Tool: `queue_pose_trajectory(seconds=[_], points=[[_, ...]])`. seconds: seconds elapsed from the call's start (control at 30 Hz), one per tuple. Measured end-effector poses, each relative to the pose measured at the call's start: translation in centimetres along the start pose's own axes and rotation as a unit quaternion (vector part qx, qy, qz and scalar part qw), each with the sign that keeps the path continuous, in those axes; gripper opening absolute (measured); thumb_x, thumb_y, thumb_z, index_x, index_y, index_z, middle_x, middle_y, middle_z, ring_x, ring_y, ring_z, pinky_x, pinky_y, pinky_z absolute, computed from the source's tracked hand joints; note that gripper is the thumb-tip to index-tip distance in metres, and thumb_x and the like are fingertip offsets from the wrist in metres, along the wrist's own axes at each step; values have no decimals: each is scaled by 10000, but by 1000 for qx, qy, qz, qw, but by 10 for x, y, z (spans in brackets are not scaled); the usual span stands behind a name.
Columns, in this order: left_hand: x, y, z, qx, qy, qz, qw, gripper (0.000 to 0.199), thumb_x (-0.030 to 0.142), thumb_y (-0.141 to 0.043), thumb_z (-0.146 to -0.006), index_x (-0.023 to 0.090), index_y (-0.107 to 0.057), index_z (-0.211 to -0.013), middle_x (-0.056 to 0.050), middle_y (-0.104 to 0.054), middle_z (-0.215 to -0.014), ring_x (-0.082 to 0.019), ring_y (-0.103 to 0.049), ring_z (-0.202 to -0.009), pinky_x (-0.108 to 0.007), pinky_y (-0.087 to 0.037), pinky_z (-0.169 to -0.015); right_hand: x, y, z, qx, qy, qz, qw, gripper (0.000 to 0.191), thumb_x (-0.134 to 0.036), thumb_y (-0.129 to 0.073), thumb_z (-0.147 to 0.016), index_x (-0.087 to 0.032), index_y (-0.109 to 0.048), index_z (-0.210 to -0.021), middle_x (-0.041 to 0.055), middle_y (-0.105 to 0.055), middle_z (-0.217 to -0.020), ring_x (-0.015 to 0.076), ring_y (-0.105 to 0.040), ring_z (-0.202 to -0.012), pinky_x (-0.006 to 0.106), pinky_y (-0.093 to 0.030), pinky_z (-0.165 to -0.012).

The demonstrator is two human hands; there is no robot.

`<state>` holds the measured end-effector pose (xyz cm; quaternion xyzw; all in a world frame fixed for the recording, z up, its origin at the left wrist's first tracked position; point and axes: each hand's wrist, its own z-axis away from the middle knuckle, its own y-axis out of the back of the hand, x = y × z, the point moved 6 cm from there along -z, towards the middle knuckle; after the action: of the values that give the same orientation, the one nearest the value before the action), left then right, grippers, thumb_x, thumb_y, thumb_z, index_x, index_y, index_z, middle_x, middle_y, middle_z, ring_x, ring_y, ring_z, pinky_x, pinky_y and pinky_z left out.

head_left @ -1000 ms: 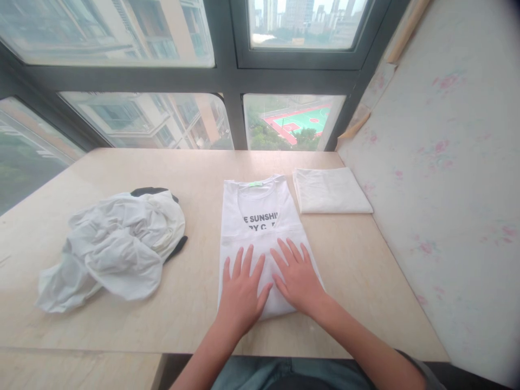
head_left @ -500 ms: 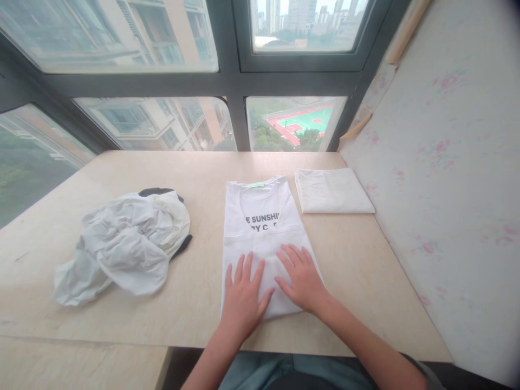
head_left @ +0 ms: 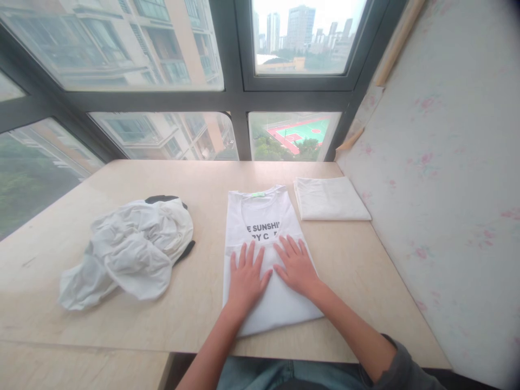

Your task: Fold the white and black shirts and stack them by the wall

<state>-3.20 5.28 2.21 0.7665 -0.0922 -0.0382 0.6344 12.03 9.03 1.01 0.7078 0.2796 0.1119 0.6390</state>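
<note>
A folded white shirt (head_left: 280, 309) with dark printed letters and a green neck label lies in the middle of the table, its neckline toward the window. My left hand (head_left: 246, 279) rests flat on its left half, fingers spread. On the right half my right hand (head_left: 296, 268) also lies flat with fingers apart, and the two thumbs point toward each other. Neither hand grips anything; both palms cover part of the cloth just below the printed letters.
A crumpled pile of white clothes (head_left: 134, 249) with black parts lies at the left. A flat folded white cloth (head_left: 333, 199) is at the back right, beside the flowered wall (head_left: 455, 216). The pale table (head_left: 203, 325) ends at the window frame (head_left: 239, 101).
Both hands have slid forward over the shirt, toward its neckline. The camera view has tilted up a little, showing more of the window.
</note>
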Motion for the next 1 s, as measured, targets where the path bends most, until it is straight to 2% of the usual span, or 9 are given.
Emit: queue_pose_trajectory(seconds=[0.2,0.33,0.4,0.53,0.63,0.7,0.8,0.9,1.0], points=[[14,11,40,31,-19,-12,999,593,467,-497,-933,243,-453,-1480,-129,-348,-1588,-373,-324,-1449,-592,-270,-1134,-17,3,39,17,23,0,1000,582,-418,-470,-968,-219,-404,-1512,111,-267,-1620,332,-204,-1496,580,-174,-1187],[19,32,75,76,-42,-21,996,498,371,-540,-917,190,-562,-1381,-151,-470,-1506,-327,-435,-1381,-509,-349,-1107,-24,12,57,19,24,-15,999,565,-380,-494,-958,-192,-438,-1488,141,-264,-1615,346,-200,-1497,587,-239,-1172],[20,43,98,91,-75,-29,993,473,377,-566,-903,197,-595,-1339,-135,-520,-1466,-304,-482,-1337,-473,-374,-1094,-27,21,69,19,39,-27,999,560,-345,-515,-943,-184,-454,-1475,139,-273,-1612,345,-199,-1498,576,-278,-1166],[18,56,149,116,-187,-44,975,547,564,-595,-854,231,-638,-1286,-97,-631,-1341,-266,-581,-1204,-389,-457,-1014,-34,41,111,4,85,-71,994,557,-319,-557,-911,-196,-486,-1449,113,-310,-1601,318,-264,-1481,498,-394,-1132],[10,53,178,124,-211,-51,968,448,446,-585,-874,231,-659,-1261,-81,-673,-1275,-245,-622,-1147,-340,-499,-959,-36,50,145,-5,122,-96,988,531,-330,-577,-898,-211,-526,-1413,107,-409,-1550,294,-384,-1425,454,-452,-1098],[3,48,188,128,-181,-37,974,394,245,-530,-887,228,-662,-1258,-76,-670,-1287,-234,-625,-1163,-327,-501,-978,-36,52,161,1,145,-104,984,526,-337,-596,-881,-205,-550,-1388,113,-473,-1504,294,-448,-1381,455,-473,-1081],[-4,45,192,136,-136,8,981,489,44,-447,-862,253,-664,-1248,-52,-678,-1286,-214,-622,-1200,-338,-487,-1043,-33,50,172,12,145,-103,984,533,-269,-607,-843,-203,-566,-1370,109,-509,-1475,297,-484,-1355,464,-483,-1074],[-10,51,188,154,-135,64,977,501,9,-440,-860,277,-679,-1210,-29,-720,-1210,-196,-651,-1164,-331,-511,-1037,-31,44,176,28,133,-94,986,590,-123,-557,-785,-215,-569,-1368,89,-510,-1477,278,-481,-1363,453,-482,-1082],[-18,62,184,165,-143,124,968,455,32,-455,-860,270,-699,-1161,-30,-754,-1110,-176,-703,-1056,-291,-559,-968,-30,40,181,45,131,-95,986,620,-70,-516,-751,-223,-585,-1348,76,-529,-1461,267,-485,-1362,450,-492,-1074]])
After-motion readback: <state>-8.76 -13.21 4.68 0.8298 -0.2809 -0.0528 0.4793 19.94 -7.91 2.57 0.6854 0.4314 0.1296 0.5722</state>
